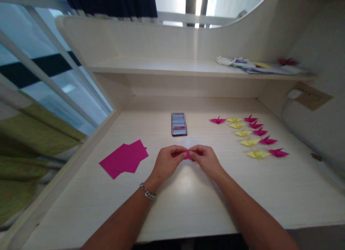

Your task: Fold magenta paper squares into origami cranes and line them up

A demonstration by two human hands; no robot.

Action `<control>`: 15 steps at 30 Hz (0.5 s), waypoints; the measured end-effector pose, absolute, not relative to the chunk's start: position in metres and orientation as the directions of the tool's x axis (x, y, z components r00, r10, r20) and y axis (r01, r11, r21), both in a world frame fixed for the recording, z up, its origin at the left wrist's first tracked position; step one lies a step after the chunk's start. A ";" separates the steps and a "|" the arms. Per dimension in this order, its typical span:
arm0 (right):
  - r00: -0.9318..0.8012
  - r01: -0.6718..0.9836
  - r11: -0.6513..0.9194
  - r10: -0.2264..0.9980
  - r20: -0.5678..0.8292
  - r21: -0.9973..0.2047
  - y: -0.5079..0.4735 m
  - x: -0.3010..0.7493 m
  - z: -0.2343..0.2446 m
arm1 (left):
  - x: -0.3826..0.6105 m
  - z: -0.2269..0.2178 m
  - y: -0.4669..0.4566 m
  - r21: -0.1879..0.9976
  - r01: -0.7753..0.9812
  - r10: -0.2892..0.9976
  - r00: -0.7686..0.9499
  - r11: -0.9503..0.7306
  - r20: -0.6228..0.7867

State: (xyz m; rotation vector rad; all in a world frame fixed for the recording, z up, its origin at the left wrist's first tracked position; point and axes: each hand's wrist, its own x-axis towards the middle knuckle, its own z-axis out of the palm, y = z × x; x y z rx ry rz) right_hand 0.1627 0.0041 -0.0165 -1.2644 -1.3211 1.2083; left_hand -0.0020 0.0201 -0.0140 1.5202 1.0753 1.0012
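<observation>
Between my two hands is a small folded piece of pink origami paper [187,155], mostly hidden by fingers. My left hand [170,159] pinches its left side, thumb and forefinger closed on it. From the other side my right hand [203,158] grips the same paper in a like pinch. Left of my hands lie several flat pink paper sheets [121,159], overlapping. To the right stand folded paper cranes in rows, among them a yellow crane [258,154] and a pink crane [279,153]. One more pink crane [217,120] sits at the left end of the back row.
A phone [179,124] with a blurred screen lies beyond my hands on the pale desk [185,214]. Papers [258,66] rest on the shelf [161,66] above. A cable runs from the wall socket [309,95] down the right side. White rails [51,63] flank the left.
</observation>
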 end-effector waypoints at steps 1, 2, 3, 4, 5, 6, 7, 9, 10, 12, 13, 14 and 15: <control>-0.044 0.115 0.009 0.999 0.004 -0.993 0.004 0.163 -0.016 | -0.002 -0.014 0.020 0.982 0.149 0.959 0.273 -0.118 0.073; -0.034 0.120 0.022 0.999 0.018 -0.992 0.004 0.164 -0.015 | -0.003 -0.015 0.021 0.982 0.150 0.958 0.279 -0.113 0.067; -0.026 0.118 0.027 0.999 0.024 -0.993 0.003 0.164 -0.014 | -0.003 -0.014 0.021 0.983 0.152 0.956 0.286 -0.107 0.060; -0.026 0.110 0.023 0.999 0.021 -0.994 0.003 0.165 -0.013 | -0.003 -0.014 0.021 0.983 0.155 0.955 0.292 -0.101 0.053; -0.033 0.103 0.014 0.999 0.011 -0.995 0.003 0.165 -0.013 | -0.003 -0.014 0.021 0.983 0.160 0.955 0.295 -0.095 0.045; -0.040 0.096 0.001 0.999 -0.003 -0.995 0.004 0.166 -0.013 | -0.003 -0.013 0.021 0.982 0.165 0.954 0.296 -0.090 0.038; -0.047 0.087 -0.015 0.999 -0.019 -0.996 0.004 0.166 -0.013 | -0.003 -0.011 0.020 0.982 0.169 0.954 0.297 -0.086 0.033; -0.059 0.067 -0.043 0.997 -0.047 -0.997 0.004 0.167 -0.012 | -0.002 -0.008 0.019 0.982 0.171 0.953 0.301 -0.080 0.025; -0.065 0.056 -0.053 0.996 -0.056 -0.997 0.004 0.167 -0.011 | -0.002 -0.007 0.019 0.982 0.170 0.952 0.305 -0.076 0.021; -0.071 0.037 -0.062 0.995 -0.065 -0.997 0.003 0.166 -0.010 | -0.002 -0.003 0.018 0.984 0.166 0.952 0.305 -0.062 0.008; -0.070 0.025 -0.063 0.995 -0.064 -0.998 0.002 0.166 -0.008 | -0.002 -0.002 0.018 0.985 0.163 0.953 0.302 -0.054 0.002; -0.066 0.010 -0.062 0.996 -0.063 -0.998 0.001 0.166 -0.007 | -0.002 -0.002 0.018 0.986 0.159 0.955 0.297 -0.048 -0.001; -0.061 -0.007 -0.062 0.996 -0.062 -0.998 0.001 0.166 -0.006 | -0.002 -0.002 0.018 0.987 0.153 0.957 0.290 -0.046 0.000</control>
